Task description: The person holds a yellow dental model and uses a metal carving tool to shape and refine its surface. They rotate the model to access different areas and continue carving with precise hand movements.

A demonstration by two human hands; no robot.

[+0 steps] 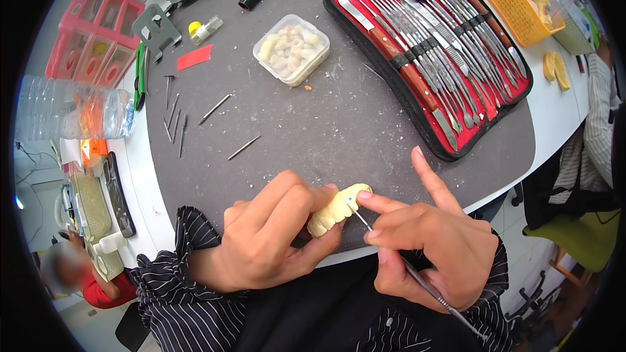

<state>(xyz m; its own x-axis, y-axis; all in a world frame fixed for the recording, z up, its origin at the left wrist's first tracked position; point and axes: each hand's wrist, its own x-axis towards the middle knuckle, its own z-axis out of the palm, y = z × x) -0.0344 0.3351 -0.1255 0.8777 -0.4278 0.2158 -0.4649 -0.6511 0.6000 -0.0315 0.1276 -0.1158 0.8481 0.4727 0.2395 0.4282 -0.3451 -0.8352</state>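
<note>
My left hand (277, 231) is closed around a pale yellow dental cast (332, 214), its thumb and fingers pressing the cast's side above the near edge of the table. A small blue spot shows on one tooth of the cast. In my right hand (433, 248) is a thin metal dental carving tool (424, 282), held like a pen. Its fine tip meets the cast beside the blue spot. The right index finger reaches to the cast's right end, and another finger points up and away. Part of the cast is hidden behind the left fingers.
A lidless plastic box (291, 50) of tooth-like pieces stands beyond my hands. Right of it lies an unfolded tool case (433, 52) full of metal instruments. Several burs (244, 147) lie at left, near a red strip (194, 58). A yellow basket (505, 0) sits far right.
</note>
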